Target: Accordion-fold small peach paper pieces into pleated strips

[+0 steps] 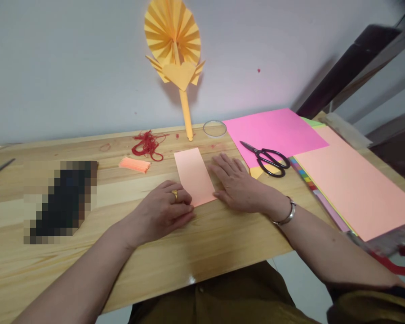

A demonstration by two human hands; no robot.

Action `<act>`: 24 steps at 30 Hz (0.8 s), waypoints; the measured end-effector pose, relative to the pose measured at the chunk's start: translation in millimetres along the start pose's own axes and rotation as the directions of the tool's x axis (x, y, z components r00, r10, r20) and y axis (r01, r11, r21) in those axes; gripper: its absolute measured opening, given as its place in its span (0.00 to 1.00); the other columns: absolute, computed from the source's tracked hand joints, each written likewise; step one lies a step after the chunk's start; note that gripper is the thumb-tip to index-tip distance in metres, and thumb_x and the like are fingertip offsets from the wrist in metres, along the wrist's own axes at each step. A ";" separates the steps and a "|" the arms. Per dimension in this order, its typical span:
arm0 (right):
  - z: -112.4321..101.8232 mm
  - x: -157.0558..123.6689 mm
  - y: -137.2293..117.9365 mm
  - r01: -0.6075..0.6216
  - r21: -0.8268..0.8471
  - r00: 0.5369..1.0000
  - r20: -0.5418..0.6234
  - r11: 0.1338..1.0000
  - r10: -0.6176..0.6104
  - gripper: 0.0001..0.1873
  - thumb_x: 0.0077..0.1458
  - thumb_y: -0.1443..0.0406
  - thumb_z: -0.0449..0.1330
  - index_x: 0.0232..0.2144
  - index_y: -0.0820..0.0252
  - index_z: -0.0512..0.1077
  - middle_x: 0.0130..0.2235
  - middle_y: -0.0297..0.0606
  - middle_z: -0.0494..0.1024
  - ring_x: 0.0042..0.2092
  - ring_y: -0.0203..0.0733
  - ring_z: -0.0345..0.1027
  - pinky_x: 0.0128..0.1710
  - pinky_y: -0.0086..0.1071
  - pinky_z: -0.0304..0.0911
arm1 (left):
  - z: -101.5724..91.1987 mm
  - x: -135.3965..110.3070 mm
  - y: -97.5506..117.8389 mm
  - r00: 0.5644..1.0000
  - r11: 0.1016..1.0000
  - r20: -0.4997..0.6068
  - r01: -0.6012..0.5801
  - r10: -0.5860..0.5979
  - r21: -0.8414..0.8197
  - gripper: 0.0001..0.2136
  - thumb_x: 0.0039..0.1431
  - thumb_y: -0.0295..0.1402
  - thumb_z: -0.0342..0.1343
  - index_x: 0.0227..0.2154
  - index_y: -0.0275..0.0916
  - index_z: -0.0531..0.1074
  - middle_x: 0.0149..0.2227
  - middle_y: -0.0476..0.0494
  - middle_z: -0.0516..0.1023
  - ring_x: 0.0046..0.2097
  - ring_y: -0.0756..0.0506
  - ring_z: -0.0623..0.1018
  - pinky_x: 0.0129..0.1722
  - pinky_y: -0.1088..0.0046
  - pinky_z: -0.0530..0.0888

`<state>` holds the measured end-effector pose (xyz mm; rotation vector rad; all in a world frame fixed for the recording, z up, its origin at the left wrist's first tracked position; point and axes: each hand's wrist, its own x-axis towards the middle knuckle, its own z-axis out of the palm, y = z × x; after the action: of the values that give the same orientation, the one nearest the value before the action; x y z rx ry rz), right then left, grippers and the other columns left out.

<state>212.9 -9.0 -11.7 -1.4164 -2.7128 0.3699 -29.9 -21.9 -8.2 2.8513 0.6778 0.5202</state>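
A small rectangle of light pink paper lies flat on the wooden table in front of me. My left hand, with a gold ring on one finger, is closed at its lower left corner, thumb and fingertips pinched together there. Along the right edge of the paper rests my right hand, palm down with its fingers stretched out; its thumb touches the lower right corner. Left of the sheet is a folded orange paper strip, and behind that a tangle of red string.
Black-handled scissors lie over a bright pink sheet. Larger peach paper tops a stack at right. A yellow paper fan leans on the wall, near a clear tape ring. At left is a blurred dark object.
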 end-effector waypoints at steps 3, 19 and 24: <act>-6.2 -0.2 1.0 -0.029 -0.004 0.998 0.059 1.000 0.030 0.35 0.58 0.56 0.49 0.62 0.66 0.47 0.66 0.48 0.42 0.66 0.56 0.27 0.62 0.54 0.34 | -0.3 0.7 -0.2 1.000 0.999 0.001 0.022 -0.022 -0.041 0.05 0.56 0.27 0.54 0.26 0.40 0.70 0.29 0.50 0.75 0.33 0.49 0.72 0.40 0.68 0.66; -16.3 6.6 2.5 -0.013 0.386 0.912 -0.374 0.922 0.170 0.13 0.57 0.69 0.49 0.44 0.63 0.68 0.44 0.47 0.73 0.47 0.46 0.65 0.47 0.43 0.61 | 2.9 1.2 -1.8 0.997 0.996 -0.024 0.072 -0.070 0.052 0.07 0.56 0.25 0.49 0.31 0.40 0.71 0.35 0.47 0.76 0.37 0.47 0.72 0.42 0.67 0.67; -18.6 5.9 -3.8 -0.009 0.551 0.880 -0.392 0.834 0.269 0.10 0.58 0.68 0.49 0.38 0.62 0.70 0.36 0.39 0.76 0.37 0.38 0.68 0.38 0.33 0.62 | 8.4 1.4 -3.7 0.992 0.988 -0.104 0.079 -0.065 0.131 0.09 0.57 0.27 0.51 0.40 0.40 0.70 0.37 0.45 0.76 0.38 0.46 0.73 0.40 0.65 0.68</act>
<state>209.5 -2.8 6.9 -1.3260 -1.9214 0.6495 -27.1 -18.6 -16.4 2.9274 0.8611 0.6319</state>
